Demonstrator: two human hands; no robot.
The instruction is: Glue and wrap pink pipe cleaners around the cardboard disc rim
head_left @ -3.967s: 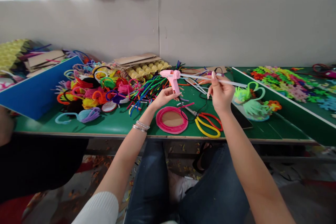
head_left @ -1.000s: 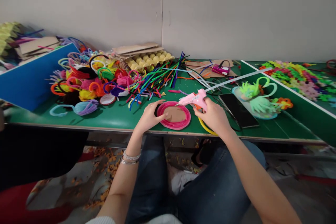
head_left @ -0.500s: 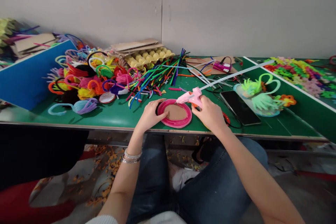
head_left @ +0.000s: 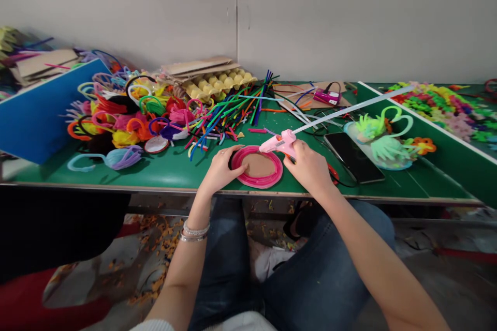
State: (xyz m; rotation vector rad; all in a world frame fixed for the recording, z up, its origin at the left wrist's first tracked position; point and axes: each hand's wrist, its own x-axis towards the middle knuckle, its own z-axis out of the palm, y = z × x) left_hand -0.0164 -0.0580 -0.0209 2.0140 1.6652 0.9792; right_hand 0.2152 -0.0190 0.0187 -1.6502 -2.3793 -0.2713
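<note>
A cardboard oval (head_left: 258, 165) lies flat near the table's front edge, ringed by pink pipe cleaners (head_left: 259, 182). My left hand (head_left: 222, 169) grips the left side of this piece, thumb on top and fingers around the far rim. In my right hand (head_left: 310, 168) is a pink hot glue gun (head_left: 280, 144), my fingers wrapped round its handle. Its nozzle points left and meets the far right part of the pink ring. A long translucent glue stick (head_left: 349, 108) sticks out of the gun's back, up to the right.
Pipe-cleaner figures (head_left: 128, 114) heap up at the left beside a blue divider (head_left: 50, 108). Loose pipe cleaners (head_left: 233, 114) and a yellow egg carton (head_left: 217, 84) lie behind. At the right are a phone (head_left: 353, 158), green pipe-cleaner pieces (head_left: 388, 147) and a green divider (head_left: 423, 132).
The view has shifted slightly. The glue gun's nozzle stays at the far right part of the pink ring, and both hands keep their holds.
</note>
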